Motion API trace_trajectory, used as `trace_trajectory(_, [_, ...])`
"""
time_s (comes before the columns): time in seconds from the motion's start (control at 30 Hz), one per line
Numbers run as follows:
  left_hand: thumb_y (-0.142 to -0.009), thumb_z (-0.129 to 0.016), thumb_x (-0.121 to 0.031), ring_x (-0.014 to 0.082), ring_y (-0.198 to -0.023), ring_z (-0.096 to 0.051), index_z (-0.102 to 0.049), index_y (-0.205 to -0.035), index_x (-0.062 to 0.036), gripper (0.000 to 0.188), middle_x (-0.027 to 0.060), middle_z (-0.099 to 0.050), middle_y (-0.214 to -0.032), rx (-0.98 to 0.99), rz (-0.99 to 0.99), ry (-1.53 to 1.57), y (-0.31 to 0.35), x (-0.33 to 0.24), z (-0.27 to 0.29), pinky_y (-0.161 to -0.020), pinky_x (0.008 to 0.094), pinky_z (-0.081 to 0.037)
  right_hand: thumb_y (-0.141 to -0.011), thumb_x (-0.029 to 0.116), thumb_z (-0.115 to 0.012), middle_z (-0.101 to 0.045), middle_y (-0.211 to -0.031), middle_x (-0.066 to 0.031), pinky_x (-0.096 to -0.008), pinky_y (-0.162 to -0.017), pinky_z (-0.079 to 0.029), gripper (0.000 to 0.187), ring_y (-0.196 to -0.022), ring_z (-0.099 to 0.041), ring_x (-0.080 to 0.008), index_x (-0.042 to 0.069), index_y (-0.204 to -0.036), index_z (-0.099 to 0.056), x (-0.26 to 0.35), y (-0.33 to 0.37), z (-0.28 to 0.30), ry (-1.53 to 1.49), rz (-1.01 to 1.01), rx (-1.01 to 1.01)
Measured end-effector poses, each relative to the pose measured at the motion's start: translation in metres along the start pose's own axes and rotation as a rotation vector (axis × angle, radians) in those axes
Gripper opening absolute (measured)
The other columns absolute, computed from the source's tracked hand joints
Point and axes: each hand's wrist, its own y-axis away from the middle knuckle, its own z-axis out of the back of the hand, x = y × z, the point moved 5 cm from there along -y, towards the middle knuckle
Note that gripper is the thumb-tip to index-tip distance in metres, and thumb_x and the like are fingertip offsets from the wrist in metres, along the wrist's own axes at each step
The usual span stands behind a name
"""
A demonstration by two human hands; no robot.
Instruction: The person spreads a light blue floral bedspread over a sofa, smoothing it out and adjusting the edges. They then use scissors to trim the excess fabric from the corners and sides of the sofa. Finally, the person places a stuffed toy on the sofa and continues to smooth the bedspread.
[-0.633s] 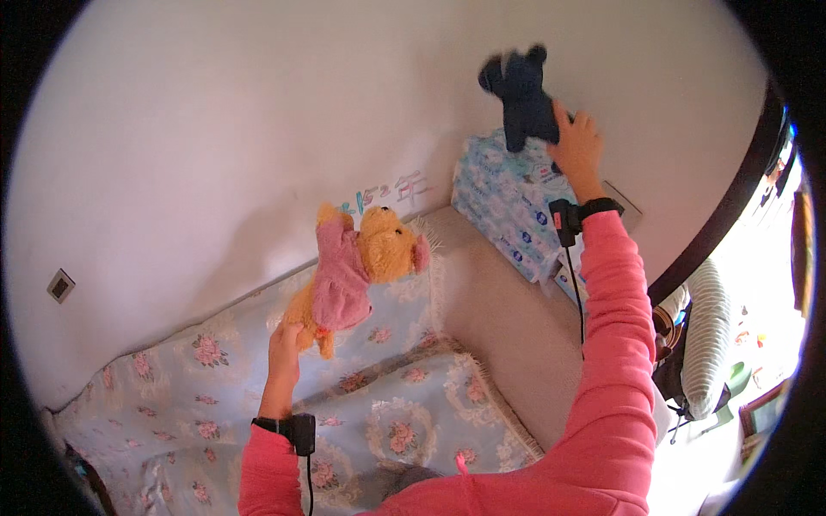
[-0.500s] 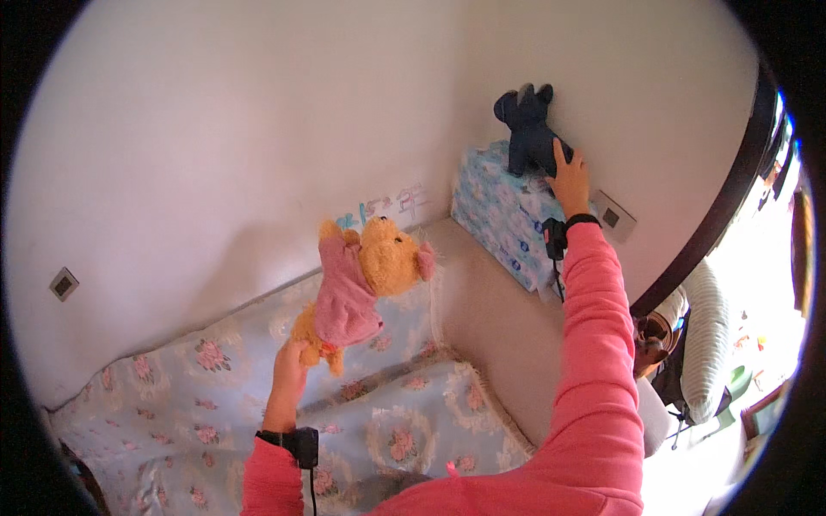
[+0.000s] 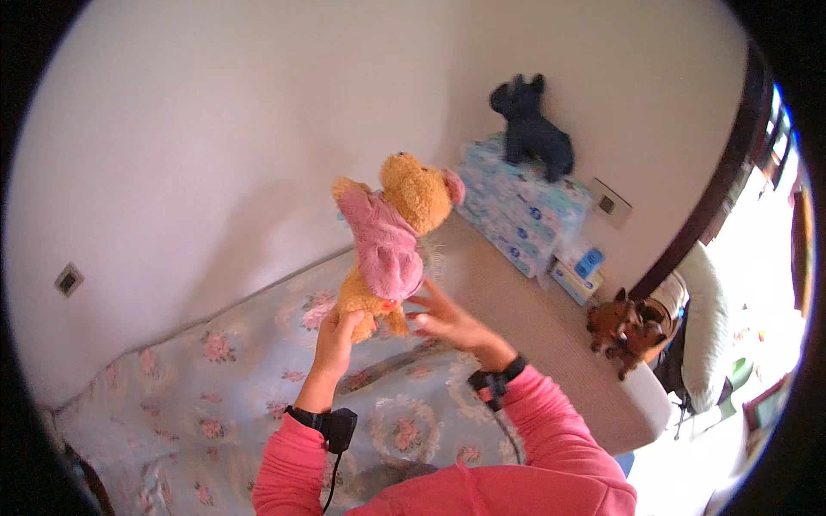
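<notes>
A teddy bear (image 3: 383,245) with golden fur and a pink top is held up over the flowered sofa cover, its head tipped to the right. My left hand (image 3: 340,335) grips it low down, around a leg. Close beside its lower body is my right hand (image 3: 452,318), fingers spread, holding nothing; whether a fingertip brushes the bear I cannot tell. At the back right, a dark blue stuffed dog (image 3: 533,129) stands on a blue-and-white pack of tissues (image 3: 516,211), touched by neither hand.
The flowered cover (image 3: 219,387) lies over the sofa, whose beige part (image 3: 490,267) runs to the right. A small box (image 3: 575,279) stands by the tissue pack. Brown plush animals (image 3: 628,327) and a pale striped cushion (image 3: 705,327) are at the right. Walls rise behind.
My right hand has left the dark stuffed dog and come back down beside the bear. The bear has risen and shifted slightly right in my left hand. The dog stays on the pack.
</notes>
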Motion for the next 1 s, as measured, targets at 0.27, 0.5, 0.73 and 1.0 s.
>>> trace_trajectory(0.27, [-0.084, -0.057, -0.024, 0.0121, -0.090, -0.054, -0.043, -0.119, -0.0001, 0.045, 0.0084, -0.057, -0.100, 0.342, -0.093, -0.424, -0.029, 0.024, -0.118, -0.075, 0.0264, -0.043, -0.073, 0.013, -0.068, -0.046, -0.117, -0.0050, -0.0315, -0.091, -0.038, 0.062, -0.108, -0.044, -0.0168, 0.003, -0.125, -0.036, 0.028, 0.015, 0.053, -0.253, 0.320, -0.497])
trace_trajectory(0.5, [-0.087, -0.054, -0.021, 0.0111, -0.091, -0.054, -0.037, -0.128, -0.0059, 0.047, 0.0062, -0.054, -0.102, 0.618, 0.075, -0.332, -0.006, 0.063, -0.143, -0.078, 0.0253, -0.043, -0.067, 0.010, -0.068, -0.048, -0.113, -0.0076, -0.0298, -0.091, -0.037, 0.059, -0.108, -0.044, -0.0199, 0.003, -0.119, -0.041, 0.101, 0.105, 0.175, 0.505, 0.577, -0.998])
trace_trajectory(0.73, [-0.089, -0.052, -0.023, 0.0160, -0.090, -0.057, -0.042, -0.123, -0.0063, 0.040, 0.0104, -0.054, -0.108, 0.497, 0.217, -0.432, 0.005, 0.091, -0.063, -0.080, 0.0270, -0.043, -0.067, 0.032, -0.065, -0.050, -0.112, -0.0166, -0.0379, -0.084, -0.042, 0.068, -0.102, -0.051, -0.0313, 0.009, -0.125, -0.037, 0.192, 0.101, 0.263, 1.209, 0.301, -1.315])
trace_trajectory(1.0, [-0.089, -0.050, -0.024, 0.0174, -0.091, -0.057, -0.043, -0.122, -0.0069, 0.037, 0.0117, -0.056, -0.106, 0.196, 0.329, -0.369, 0.055, 0.104, 0.052, -0.077, 0.0291, -0.044, -0.068, 0.055, -0.058, -0.049, -0.116, -0.0222, -0.0447, -0.080, -0.043, 0.076, -0.100, -0.052, -0.0395, 0.013, -0.128, -0.037, 0.193, 0.022, 0.317, 1.492, 0.186, -1.322])
